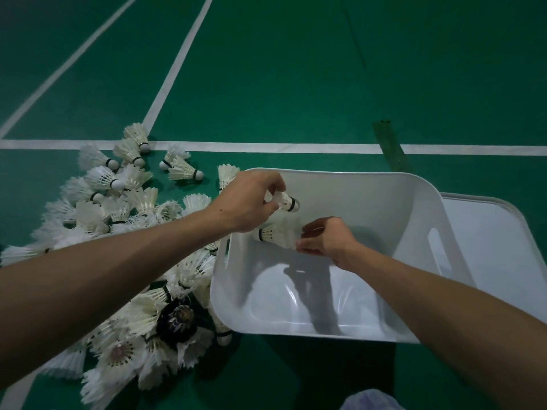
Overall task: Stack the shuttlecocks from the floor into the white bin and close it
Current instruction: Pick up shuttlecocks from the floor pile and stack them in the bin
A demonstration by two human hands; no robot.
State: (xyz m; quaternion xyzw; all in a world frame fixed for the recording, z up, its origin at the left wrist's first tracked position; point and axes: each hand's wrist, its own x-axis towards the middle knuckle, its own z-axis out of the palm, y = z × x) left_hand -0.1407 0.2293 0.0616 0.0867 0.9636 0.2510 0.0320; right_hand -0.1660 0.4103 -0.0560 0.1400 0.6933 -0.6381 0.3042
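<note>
White bin: centre of frame, open, on green floor. Lid: lies flat at right, partly hidden behind the bin.

Left hand: over the bin's upper-left rim, fingers curled round upper shuttlecock, cork pointing right.

Right hand: inside the bin, pinching the feathers of lower shuttlecock, cork pointing left.

Pile of shuttlecocks: on floor left of bin, with 1 dark shuttlecock at lower left.

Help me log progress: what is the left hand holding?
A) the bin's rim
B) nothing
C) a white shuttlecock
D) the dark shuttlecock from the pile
C: the left hand grips a white shuttlecock by its feathers, over the white bin.
</note>
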